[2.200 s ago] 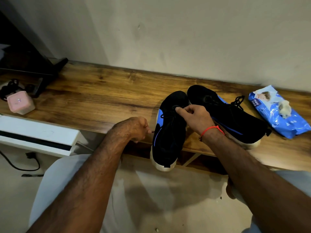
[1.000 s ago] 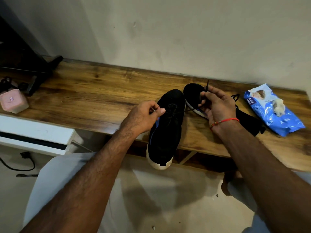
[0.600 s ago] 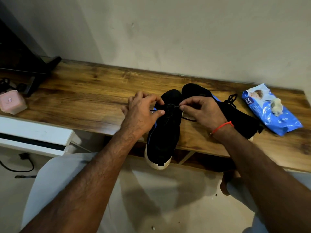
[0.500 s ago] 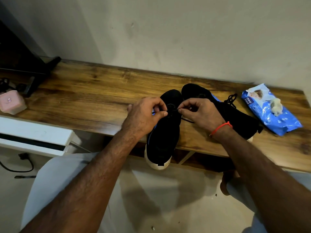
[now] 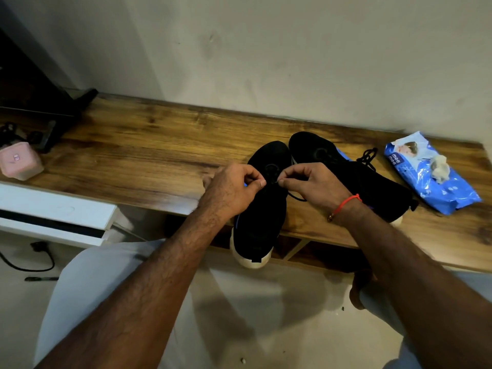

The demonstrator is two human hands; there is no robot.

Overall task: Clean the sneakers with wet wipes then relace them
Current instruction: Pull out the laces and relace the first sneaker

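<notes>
Pinching black lace over near sneaker, left hand, right hand, wooden bench

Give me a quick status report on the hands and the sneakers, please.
Left hand and right hand both pinching the black lace over the near sneaker. Far sneaker lies beside it. Nothing in the way.
</notes>
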